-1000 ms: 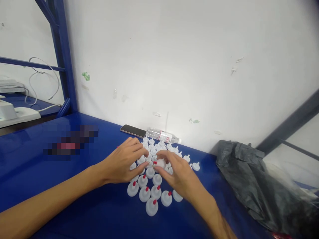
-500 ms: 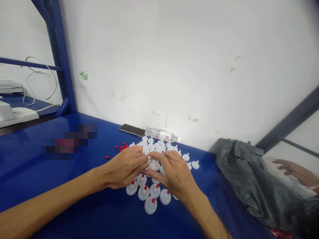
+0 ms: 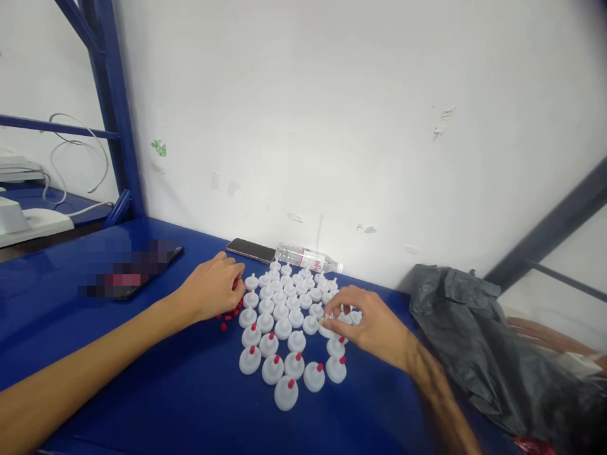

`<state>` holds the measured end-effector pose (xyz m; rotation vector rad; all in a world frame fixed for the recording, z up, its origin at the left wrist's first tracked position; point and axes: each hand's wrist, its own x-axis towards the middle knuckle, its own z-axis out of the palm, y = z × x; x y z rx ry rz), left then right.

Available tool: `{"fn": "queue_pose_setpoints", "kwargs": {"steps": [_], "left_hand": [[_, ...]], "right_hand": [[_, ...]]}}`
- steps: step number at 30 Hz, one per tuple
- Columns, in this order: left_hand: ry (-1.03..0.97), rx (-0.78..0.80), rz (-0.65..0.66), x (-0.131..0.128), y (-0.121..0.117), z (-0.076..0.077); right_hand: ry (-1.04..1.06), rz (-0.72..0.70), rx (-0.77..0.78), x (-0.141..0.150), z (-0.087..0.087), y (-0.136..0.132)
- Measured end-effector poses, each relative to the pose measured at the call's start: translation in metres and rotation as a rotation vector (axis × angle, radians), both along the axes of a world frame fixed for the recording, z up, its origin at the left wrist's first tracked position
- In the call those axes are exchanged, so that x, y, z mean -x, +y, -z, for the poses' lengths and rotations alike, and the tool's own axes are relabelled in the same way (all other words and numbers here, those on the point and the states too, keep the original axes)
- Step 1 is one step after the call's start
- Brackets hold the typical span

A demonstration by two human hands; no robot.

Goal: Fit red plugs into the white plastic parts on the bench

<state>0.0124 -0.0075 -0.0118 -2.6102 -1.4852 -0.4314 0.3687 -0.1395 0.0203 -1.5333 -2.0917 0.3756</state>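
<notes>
My left hand is closed, its curled fingers down on a pile of small red caps. Its fingertips are hidden, so what they pinch does not show. My right hand has its thumb and forefinger pinched at the edge of a white spouted lid, within the right side of the group. Many round white lids with thin upright spouts stand between the hands. Several lids in the nearest rows wear a red cap on the spout, such as the front lid.
A clear plastic bottle and a phone lie along the wall. Another dark phone, partly blurred out, is at left on the blue table. A dark plastic bag lies at right, with another person's hand behind it.
My hands were together over the middle lids and have moved apart. The left went left to the red caps; the right shifted right to a lid. Another capped lid shows at right.
</notes>
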Motion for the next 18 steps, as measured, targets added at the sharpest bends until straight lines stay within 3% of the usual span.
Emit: {"fn": "queue_pose_setpoints", "kwargs": {"steps": [7,12,18], "left_hand": [[0.000,-0.021,0.023,0.001,0.000,0.003],[-0.080,-0.135,0.067,0.001,0.003,0.006],[-0.237,-0.265,0.193,0.004,0.006,0.013]], "right_hand": [[-0.083,0.026,0.255,0.013,-0.011,-0.003],[-0.021,0.068,0.299,-0.013,-0.006,0.002],[-0.061,0.077,0.492,-0.036,0.009,0.007]]}}
